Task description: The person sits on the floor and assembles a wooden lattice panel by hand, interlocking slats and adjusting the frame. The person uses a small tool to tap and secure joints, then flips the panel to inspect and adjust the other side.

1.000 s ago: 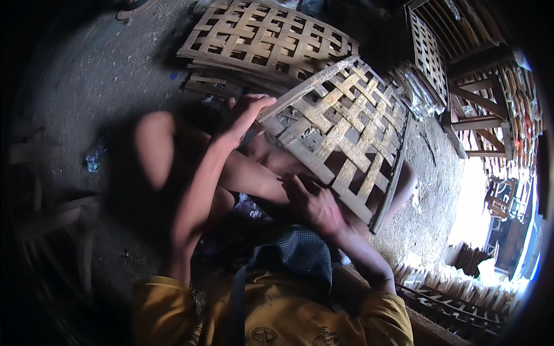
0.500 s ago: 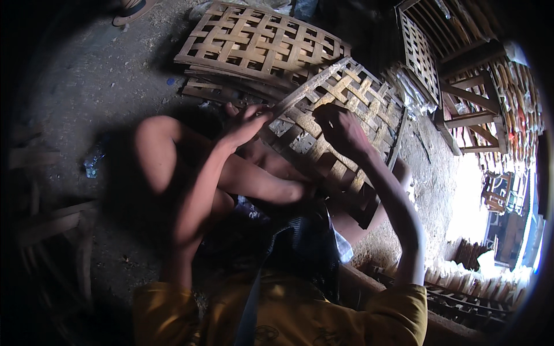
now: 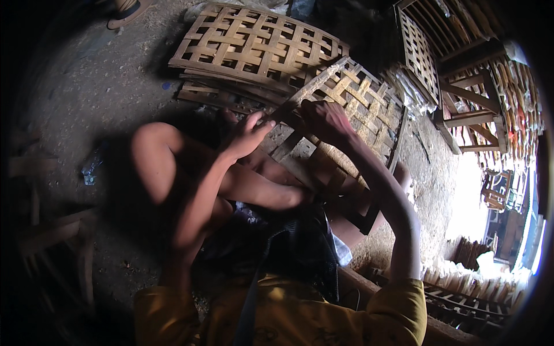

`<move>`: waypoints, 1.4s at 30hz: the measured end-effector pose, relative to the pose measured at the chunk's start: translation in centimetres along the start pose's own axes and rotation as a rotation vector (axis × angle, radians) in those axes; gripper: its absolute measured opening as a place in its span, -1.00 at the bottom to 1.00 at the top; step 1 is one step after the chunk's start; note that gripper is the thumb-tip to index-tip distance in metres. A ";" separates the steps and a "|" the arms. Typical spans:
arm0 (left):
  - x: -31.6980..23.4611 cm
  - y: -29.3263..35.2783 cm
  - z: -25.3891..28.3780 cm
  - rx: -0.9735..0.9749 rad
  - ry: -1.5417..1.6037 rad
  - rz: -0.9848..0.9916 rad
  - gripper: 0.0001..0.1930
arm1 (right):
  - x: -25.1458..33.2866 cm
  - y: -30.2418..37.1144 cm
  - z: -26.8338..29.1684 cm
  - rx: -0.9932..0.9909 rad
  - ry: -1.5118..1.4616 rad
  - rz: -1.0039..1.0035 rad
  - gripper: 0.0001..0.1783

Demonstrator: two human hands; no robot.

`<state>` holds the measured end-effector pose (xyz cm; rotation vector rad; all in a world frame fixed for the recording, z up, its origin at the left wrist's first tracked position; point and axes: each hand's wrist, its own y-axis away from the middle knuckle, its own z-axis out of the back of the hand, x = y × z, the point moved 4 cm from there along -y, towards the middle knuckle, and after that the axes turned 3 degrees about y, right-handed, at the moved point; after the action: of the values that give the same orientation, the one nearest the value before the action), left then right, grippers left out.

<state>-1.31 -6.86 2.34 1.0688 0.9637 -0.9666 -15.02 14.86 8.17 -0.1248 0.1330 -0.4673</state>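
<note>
A panel of flat woven strips with a wooden edge bar (image 3: 362,92) lies tilted across my legs. My left hand (image 3: 248,138) is at the panel's left corner, thumb and fingers around the end of the edge bar. Curled into a fist, my right hand (image 3: 329,122) is over the left part of the weave, close to that bar. Whatever its fingers hold is hidden. Wide gaps show between the strips on the panel's near side, where the weave is looser and in shadow.
Beyond my legs lies a stack of similar woven panels (image 3: 248,40). Another lattice panel (image 3: 419,55) leans by a wooden frame (image 3: 473,118) on the right. A dark wooden stool (image 3: 55,230) stands at left, and a crumpled plastic piece (image 3: 89,173) is on the floor.
My right hand has moved left along the panel toward the edge bar and my left hand. My left hand's fingers have loosened and lifted a little at the corner.
</note>
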 end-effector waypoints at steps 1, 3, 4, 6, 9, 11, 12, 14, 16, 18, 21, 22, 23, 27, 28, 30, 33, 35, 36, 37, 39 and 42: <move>-0.2 0.3 0.1 -0.010 0.005 -0.010 -0.29 | 1.6 -1.1 2.7 0.018 -0.012 -0.005 -0.77; -5.2 1.3 0.0 0.035 -0.033 -0.093 -0.32 | 1.5 -2.0 5.5 0.133 -0.032 -0.081 -0.78; -7.2 1.9 0.1 0.047 -0.063 -0.133 -0.34 | 1.4 -2.3 6.3 0.180 -0.051 -0.114 -0.79; -6.8 1.9 -0.1 -0.003 -0.141 -0.147 -0.36 | 1.1 -3.1 6.4 0.230 -0.040 -0.135 -0.80; -5.8 1.6 -0.2 -0.016 -0.164 -0.169 -0.35 | 1.0 -4.3 6.5 0.264 -0.056 -0.176 -0.82; -5.3 1.6 -0.1 -0.020 -0.167 -0.172 -0.34 | 1.2 -4.3 6.3 0.169 -0.039 -0.169 -0.84; -5.4 1.4 -0.3 -0.022 -0.177 -0.175 -0.34 | 1.0 -3.6 6.0 0.018 0.021 -0.144 -0.84; -5.7 1.4 -0.3 -0.023 -0.172 -0.143 -0.34 | 1.6 -2.9 6.2 -0.288 0.132 -0.079 -0.84; -5.9 1.6 0.2 -0.024 -0.144 -0.073 -0.34 | 2.5 -3.2 6.3 -0.374 0.175 -0.076 -0.83; -4.0 1.1 0.7 -0.001 -0.042 -0.085 -0.36 | 2.6 -4.7 6.0 -0.284 0.212 -0.187 -0.81; -3.5 0.2 -0.9 -0.220 -0.369 -0.394 -0.40 | -3.0 -4.0 8.3 0.016 0.278 -0.560 -0.74; -3.9 0.5 -1.2 -0.245 -0.361 -0.430 -0.42 | -4.9 -3.0 8.9 0.033 0.218 -0.674 -0.71; -4.3 1.5 -0.8 -0.287 -0.364 -0.445 -0.43 | -5.2 -3.2 8.5 0.041 0.134 -0.647 -0.73; -4.6 2.2 -0.6 -0.077 0.062 -0.226 -0.48 | -1.7 -3.3 8.6 0.019 -0.205 -0.489 -0.80; -4.9 1.6 -0.9 -0.032 0.081 -0.215 -0.49 | -1.6 -2.8 8.9 -0.069 -0.234 -0.392 -0.72; -4.9 1.7 -0.6 -0.109 0.026 -0.281 -0.51 | -0.5 -3.1 8.5 -0.027 -0.387 -0.380 -0.60; -4.6 1.8 -0.3 -0.102 -0.041 -0.293 -0.51 | -0.4 -4.0 7.3 0.085 -0.444 -0.429 -0.60; -4.4 1.6 -0.5 -0.136 -0.018 -0.368 -0.50 | -0.5 -4.1 6.6 0.033 -0.492 -0.430 -0.66; -4.6 1.6 -0.6 -0.136 -0.014 -0.369 -0.50 | -0.8 -3.9 6.4 0.038 -0.457 -0.432 -0.67; -4.7 1.7 -0.7 -0.136 -0.010 -0.369 -0.50 | -1.0 -3.8 6.2 0.044 -0.422 -0.433 -0.67; -4.8 1.8 -0.6 -0.116 -0.017 -0.346 -0.50 | -0.7 -3.8 5.8 0.020 -0.367 -0.392 -0.75; -4.6 1.6 -0.6 -0.074 -0.034 -0.310 -0.52 | -0.2 -3.4 4.9 -0.031 -0.296 -0.308 -0.83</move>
<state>-1.14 -5.23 6.98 0.8526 1.1502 -1.1877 -15.92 12.39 13.55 -0.2455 -0.1724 -0.7479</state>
